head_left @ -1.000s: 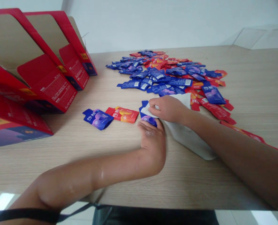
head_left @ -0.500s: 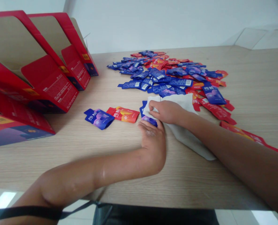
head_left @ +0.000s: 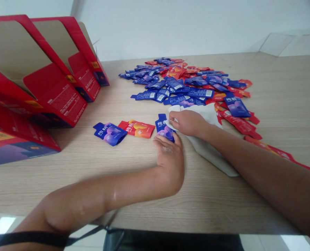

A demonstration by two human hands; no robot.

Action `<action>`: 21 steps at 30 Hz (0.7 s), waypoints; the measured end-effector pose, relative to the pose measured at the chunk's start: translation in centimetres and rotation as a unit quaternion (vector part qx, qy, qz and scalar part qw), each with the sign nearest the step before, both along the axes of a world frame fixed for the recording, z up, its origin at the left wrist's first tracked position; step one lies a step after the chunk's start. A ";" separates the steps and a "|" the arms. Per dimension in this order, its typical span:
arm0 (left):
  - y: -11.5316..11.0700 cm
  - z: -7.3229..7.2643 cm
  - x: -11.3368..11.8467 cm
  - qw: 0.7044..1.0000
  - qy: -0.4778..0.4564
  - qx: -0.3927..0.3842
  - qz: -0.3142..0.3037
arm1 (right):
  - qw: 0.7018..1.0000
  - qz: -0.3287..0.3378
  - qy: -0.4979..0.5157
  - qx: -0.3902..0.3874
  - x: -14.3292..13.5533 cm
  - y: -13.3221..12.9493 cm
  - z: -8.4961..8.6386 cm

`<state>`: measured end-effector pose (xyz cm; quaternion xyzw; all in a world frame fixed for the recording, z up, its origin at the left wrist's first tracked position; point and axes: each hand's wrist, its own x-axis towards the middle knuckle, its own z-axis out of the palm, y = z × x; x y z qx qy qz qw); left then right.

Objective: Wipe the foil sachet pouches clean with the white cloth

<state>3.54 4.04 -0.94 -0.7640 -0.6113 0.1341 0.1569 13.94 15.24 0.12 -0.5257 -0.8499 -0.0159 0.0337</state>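
My left hand [head_left: 169, 150] is closed on the lower end of a blue pouch [head_left: 162, 124], which lies on the table. Just to the right, my right hand [head_left: 187, 122] grips a white cloth [head_left: 207, 113], with a fold of it at the pouch's right edge. The rest of the cloth spreads under my right wrist and forearm. Left of my left hand, a red pouch [head_left: 141, 129] and another blue pouch [head_left: 110, 134] lie flat, their ends touching.
A heap of blue and red pouches [head_left: 178, 83] covers the back middle of the wooden table [head_left: 134, 205]. More red pouches [head_left: 241, 122] trail to the right. Several open red boxes [head_left: 63, 99] stand at the left. Behind is a pale wall [head_left: 183, 28].
My right hand has shifted slightly right with the cloth, uncovering more of the blue pouch's upper part. My left hand has stayed almost in place on the pouch.
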 end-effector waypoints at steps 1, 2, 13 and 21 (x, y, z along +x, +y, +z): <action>0.0 0.0 0.0 1.000 0.004 -0.002 -0.001 | 1.000 -0.002 0.004 0.011 -0.1 -0.2 0.2; 0.0 0.0 0.0 1.000 0.005 -0.003 -0.002 | 1.000 -0.003 0.013 0.024 -0.2 -0.3 0.4; 0.1 0.0 -0.1 0.998 -0.061 0.003 -0.001 | 0.979 0.128 0.110 -0.110 -1.0 -1.2 0.5; 0.0 0.1 0.0 0.998 -0.057 0.007 0.007 | 0.994 0.067 0.035 -0.077 -1.1 -1.3 0.5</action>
